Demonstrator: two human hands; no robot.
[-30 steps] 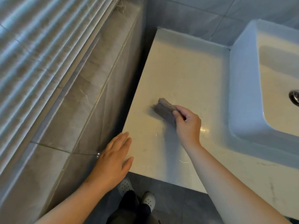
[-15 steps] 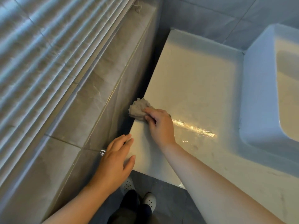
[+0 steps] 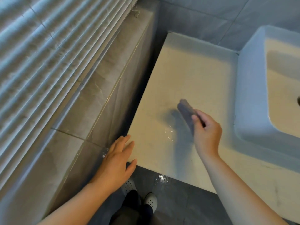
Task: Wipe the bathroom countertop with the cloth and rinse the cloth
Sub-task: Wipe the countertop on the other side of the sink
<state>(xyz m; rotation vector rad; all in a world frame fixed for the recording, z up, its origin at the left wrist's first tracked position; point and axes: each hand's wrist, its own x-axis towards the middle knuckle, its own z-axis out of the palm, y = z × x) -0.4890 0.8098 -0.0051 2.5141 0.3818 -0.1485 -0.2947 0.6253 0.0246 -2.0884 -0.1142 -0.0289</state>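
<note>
Right, on the far left hangs the slatted blind (image 3: 40, 62), with the grey tiled ledge (image 3: 90, 101) running beneath it. Next along, the left hand (image 3: 116, 161) lies flat at the near left corner of the countertop (image 3: 191, 70), fingers straight and close together, thumb out along the front edge, holding nothing.

Into the middle now: the grey cloth (image 3: 185, 108) is bunched into a wad on the pale surface. It is blurred, so I cannot say how firmly it presses down. The right hand (image 3: 207, 133) has it, fingers curled round the near end, the far end poking out beyond them. Further right sits the white sink (image 3: 253, 95), apart from the cloth.

This reads as the wiping step, mid-stroke, with the rinse not yet begun. The next move, I'd judge, calls for steady downward pressure and strokes across the back strip and the band beside the basin, before the cloth goes to water. No tap shows here. Brands, labels, lettering: none readable anywhere.
</note>
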